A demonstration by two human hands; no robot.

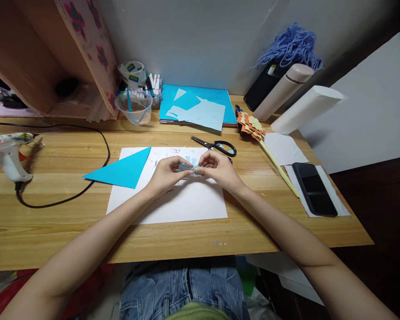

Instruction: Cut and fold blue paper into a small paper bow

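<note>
Hands (166, 172) close together, fingers (177, 159) pinched, forearms (120, 217) slanting inward.

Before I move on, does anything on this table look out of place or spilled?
Mostly small mess: tiny paper scraps lie loose near the front of the table, and the white sheet bears coloured marks. The black cord of the glue gun runs under the tip of the blue paper, which looks untidy. No liquid spill shows.

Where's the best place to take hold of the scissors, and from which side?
Probably by the black handle of the scissors, coming from the right: its open finger loop lies at that end, while the blades point left and away. The right hand is nearest but, like the left, holds pale blue paper.
</note>
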